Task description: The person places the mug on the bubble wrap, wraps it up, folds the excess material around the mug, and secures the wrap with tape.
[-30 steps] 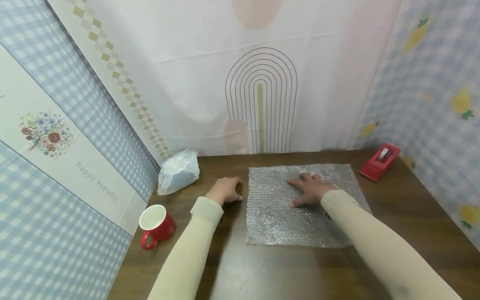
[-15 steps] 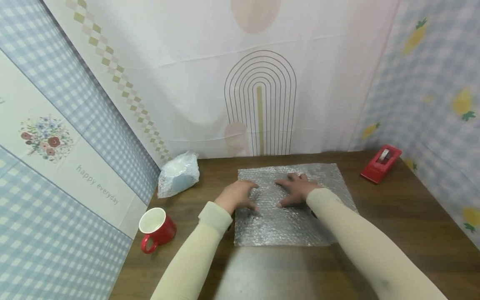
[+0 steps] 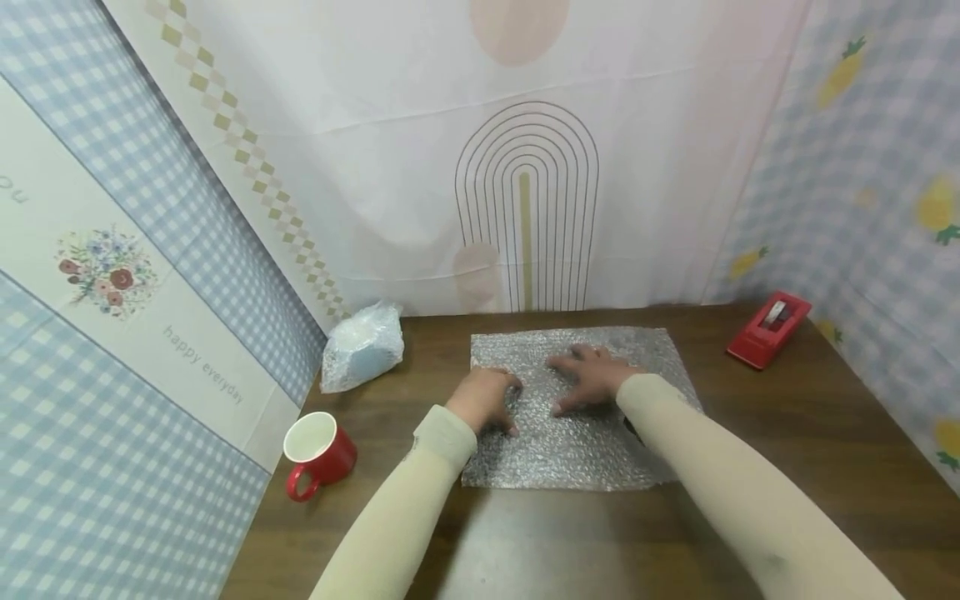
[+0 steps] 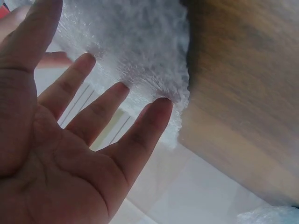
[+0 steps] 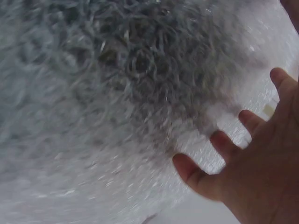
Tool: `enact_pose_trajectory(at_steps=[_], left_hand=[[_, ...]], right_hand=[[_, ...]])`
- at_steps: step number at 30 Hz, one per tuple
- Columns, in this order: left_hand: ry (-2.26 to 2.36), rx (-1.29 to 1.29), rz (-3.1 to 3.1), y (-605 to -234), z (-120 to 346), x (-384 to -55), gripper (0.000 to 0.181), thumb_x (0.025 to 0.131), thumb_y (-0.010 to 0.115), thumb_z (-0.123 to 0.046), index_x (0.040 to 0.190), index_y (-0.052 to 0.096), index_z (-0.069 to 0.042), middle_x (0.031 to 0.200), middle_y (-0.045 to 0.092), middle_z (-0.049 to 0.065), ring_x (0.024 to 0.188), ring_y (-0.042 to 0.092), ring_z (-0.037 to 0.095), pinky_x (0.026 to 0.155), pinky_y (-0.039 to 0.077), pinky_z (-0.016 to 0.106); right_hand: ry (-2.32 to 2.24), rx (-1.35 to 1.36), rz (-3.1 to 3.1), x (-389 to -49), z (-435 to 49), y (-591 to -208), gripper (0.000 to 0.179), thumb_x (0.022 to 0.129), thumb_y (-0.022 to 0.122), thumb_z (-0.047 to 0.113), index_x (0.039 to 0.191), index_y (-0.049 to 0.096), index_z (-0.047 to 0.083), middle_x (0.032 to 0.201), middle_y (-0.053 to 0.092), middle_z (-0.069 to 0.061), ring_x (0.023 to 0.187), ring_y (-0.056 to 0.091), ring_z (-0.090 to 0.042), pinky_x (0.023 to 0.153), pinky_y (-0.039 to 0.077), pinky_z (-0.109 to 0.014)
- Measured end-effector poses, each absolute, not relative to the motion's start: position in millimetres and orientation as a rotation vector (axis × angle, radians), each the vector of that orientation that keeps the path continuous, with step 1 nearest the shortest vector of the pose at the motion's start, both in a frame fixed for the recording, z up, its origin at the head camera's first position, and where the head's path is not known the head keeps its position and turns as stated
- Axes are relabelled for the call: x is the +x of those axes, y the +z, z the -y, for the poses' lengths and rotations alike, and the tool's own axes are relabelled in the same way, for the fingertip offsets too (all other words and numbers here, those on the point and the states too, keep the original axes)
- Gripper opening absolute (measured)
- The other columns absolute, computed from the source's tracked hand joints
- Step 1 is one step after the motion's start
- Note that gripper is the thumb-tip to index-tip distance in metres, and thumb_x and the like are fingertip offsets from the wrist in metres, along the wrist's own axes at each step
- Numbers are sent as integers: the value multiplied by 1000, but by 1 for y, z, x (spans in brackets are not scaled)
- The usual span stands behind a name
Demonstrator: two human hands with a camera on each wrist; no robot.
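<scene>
A sheet of clear bubble wrap [image 3: 577, 454] lies flat on the brown wooden table. My left hand [image 3: 483, 398] rests on its left part with the fingers spread, and the left wrist view shows the fingertips [image 4: 161, 106] touching the wrap close to its edge. My right hand [image 3: 592, 377] lies spread on the upper middle of the sheet. In the right wrist view its fingertips [image 5: 183, 163] press on the bubbles. Neither hand grips anything.
A red mug [image 3: 321, 454] with a white inside stands at the left. Behind it sits a bundle [image 3: 363, 346] wrapped in bubble wrap, something pale blue showing through. A red tape dispenser [image 3: 768, 331] lies at the back right. Patterned cloths hang around the table [image 3: 525, 550].
The bubble wrap has slid left along the table with my right hand on it. My left hand has come from beside the sheet onto its left part.
</scene>
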State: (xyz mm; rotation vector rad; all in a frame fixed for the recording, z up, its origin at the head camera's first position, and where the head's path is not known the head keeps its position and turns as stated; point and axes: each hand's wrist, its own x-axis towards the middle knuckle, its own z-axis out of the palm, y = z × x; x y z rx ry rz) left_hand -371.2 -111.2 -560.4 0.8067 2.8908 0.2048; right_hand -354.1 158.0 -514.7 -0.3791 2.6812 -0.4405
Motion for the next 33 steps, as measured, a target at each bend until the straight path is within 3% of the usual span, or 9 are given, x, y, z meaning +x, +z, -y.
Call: enact_pose_trajectory(at_steps=[3, 8, 13, 17, 22, 27, 33], left_hand=[[272, 820, -2893, -579, 117, -387, 93, 58, 113, -49, 142, 79, -30, 151, 78, 2, 142, 72, 35, 135, 44, 60], [219, 785, -2901, -582, 126, -404, 94, 63, 111, -51, 147, 76, -31, 150, 79, 3, 144, 69, 41, 134, 46, 61], [243, 720, -2907, -566, 129, -407, 94, 62, 113, -40, 147, 76, -26, 151, 77, 7, 148, 66, 45, 133, 47, 60], [274, 675, -2892, -557, 130, -412, 98, 57, 114, -37, 147, 76, -28, 152, 77, 8, 150, 64, 46, 130, 51, 58], [311, 676, -2868, -571, 131, -435, 101, 54, 114, -38, 147, 75, -30, 151, 77, 9, 147, 66, 46, 128, 52, 59], [288, 646, -2868, -545, 127, -423, 95, 61, 112, -34, 148, 75, -24, 153, 76, 11, 147, 66, 45, 126, 54, 61], [313, 561, -2844, -502, 118, -393, 91, 71, 106, -24, 155, 70, -18, 161, 70, 10, 156, 59, 43, 133, 48, 56]], right_hand=[[-502, -427, -2665, -344, -175, -507, 110, 87, 92, 62, 177, 41, 27, 189, 6, -32, 171, 9, -68, 127, 18, -94], [-445, -376, -2677, -327, -213, -495, 105, 87, 95, 52, 175, 45, 22, 187, 8, -35, 170, 10, -68, 129, 16, -93], [-461, -362, -2678, -325, -243, -501, 108, 89, 93, 56, 176, 42, 16, 185, 13, -38, 168, 14, -70, 125, 17, -97], [-476, -387, -2678, -331, -248, -506, 111, 88, 91, 63, 175, 42, 13, 181, 18, -42, 165, 19, -72, 126, 27, -92], [-488, -360, -2659, -341, -248, -510, 114, 88, 91, 66, 177, 39, 16, 183, 16, -40, 167, 18, -70, 130, 30, -87], [-473, -327, -2645, -347, -245, -506, 116, 89, 92, 61, 178, 36, 13, 183, 13, -41, 166, 18, -72, 130, 28, -87], [-494, -317, -2644, -355, -246, -504, 117, 88, 92, 62, 178, 36, 12, 183, 8, -43, 164, 16, -76, 127, 28, -91]])
